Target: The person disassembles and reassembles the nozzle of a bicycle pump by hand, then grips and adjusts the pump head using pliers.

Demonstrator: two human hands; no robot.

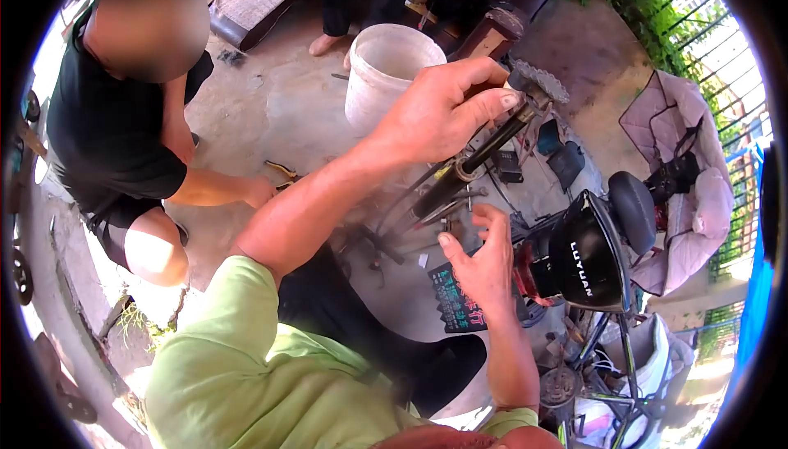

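Note:
My left hand [451, 111] reaches forward, thumb and fingers closed at the edge of a dark toothed part [542, 81]. That part sits at the upper end of a slanting black tube [498, 152]; its exact kind is unclear. Lower down, my right hand [484, 260] is held up with thumb and fingers apart, holding nothing. It is near a black saddle-like piece marked LUYUAN [579, 260]. Below the tube, tools and metal parts lie crowded on the ground, partly hidden by my hands.
A white bucket [373, 108] stands beyond my left forearm. At left, a person in black [115, 137] crouches, one hand near yellow-handled pliers [281, 171]. Another person's legs [341, 6] show at the back. A dark sign with coloured writing [451, 301] lies below my right hand.

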